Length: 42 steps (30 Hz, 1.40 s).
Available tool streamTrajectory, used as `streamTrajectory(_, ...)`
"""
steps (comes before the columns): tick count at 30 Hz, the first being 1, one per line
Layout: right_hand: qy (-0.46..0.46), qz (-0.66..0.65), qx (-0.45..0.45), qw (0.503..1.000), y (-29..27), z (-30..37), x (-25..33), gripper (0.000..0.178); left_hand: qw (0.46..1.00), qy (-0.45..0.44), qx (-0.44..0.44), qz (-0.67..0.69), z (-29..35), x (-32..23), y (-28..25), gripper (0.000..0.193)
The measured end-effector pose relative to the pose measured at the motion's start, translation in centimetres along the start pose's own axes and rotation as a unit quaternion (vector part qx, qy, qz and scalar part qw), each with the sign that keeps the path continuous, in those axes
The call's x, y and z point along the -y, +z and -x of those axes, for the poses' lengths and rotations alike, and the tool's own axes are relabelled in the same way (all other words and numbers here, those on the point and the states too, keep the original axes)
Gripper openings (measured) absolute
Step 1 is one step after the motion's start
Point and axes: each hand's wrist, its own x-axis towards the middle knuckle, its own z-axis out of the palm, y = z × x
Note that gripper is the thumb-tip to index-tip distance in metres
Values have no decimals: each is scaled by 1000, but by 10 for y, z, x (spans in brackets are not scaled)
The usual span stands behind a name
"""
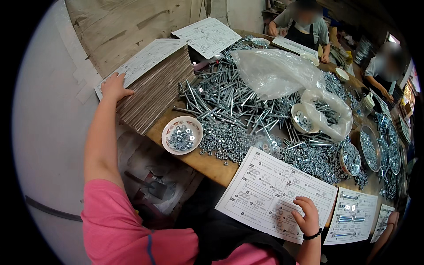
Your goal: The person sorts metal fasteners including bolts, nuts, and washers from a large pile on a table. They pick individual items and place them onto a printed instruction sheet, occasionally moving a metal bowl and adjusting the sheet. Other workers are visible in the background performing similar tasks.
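Observation:
My left hand (115,87) rests on the near left corner of a tall stack of printed cardboard sheets (152,84). Its fingers lie over the top sheet and its thumb is apart, toward the stack's side. A printed card (258,192) with line drawings of bolts, nuts and washers lies at the table's front edge before me. Over its right part is my right hand (305,217), a dark beaded band on the wrist. Its fingers are slightly curled and apart, with nothing between them. Whether it touches the card I cannot tell.
A bowl of washers (165,146) stands near the table edge beside loose nuts (223,140). Behind lie heaped long bolts (234,95) and a clear plastic bag (278,70). Another card (353,207) bears bolts and washers. Two people (304,26) sit across the table.

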Motion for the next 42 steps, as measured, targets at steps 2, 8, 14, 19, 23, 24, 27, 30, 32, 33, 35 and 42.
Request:
streamTrajectory(2,3,0,3,1000,-1,3,2,32,1000,-2,-6,-3,-3,3,-3,76)
streamTrajectory(8,57,-36,-5,998,0,15,-5,32,985,73,-157,-7,-15,9,-12,52)
streamTrajectory(14,16,-31,-6,999,4,6,11,30,990,42,-115,-71,-17,-7,1,35)
streamTrajectory(19,42,-34,-25,998,-4,14,12,29,977,103,-188,-8,-5,1,9,30)
streamTrajectory(23,68,-31,-79,994,-9,18,2,26,944,187,-267,58,38,-8,-13,41)
streamTrajectory(24,75,-31,-96,992,-8,14,1,25,930,213,-291,75,55,-11,-23,44)
streamTrajectory(27,130,-224,-148,954,-1,7,-9,32,892,293,-308,152,99,-38,-41,50)
streamTrajectory(30,113,-422,-204,876,-12,-2,-2,41,822,412,-306,248,142,-76,-55,46)
streamTrajectory(32,98,-519,-225,819,-29,4,0,49,781,489,-274,274,168,-108,-65,37)
streamTrajectory(33,99,-559,-216,794,-39,9,-3,56,773,519,-247,267,184,-120,-66,32)
streamTrajectory(35,60,-700,-211,680,-49,35,-33,63,725,592,-226,270,215,-147,-61,28)
streamTrajectory(42,170,-559,-194,788,-75,90,-51,73,617,685,-135,363,308,-191,-37,34)
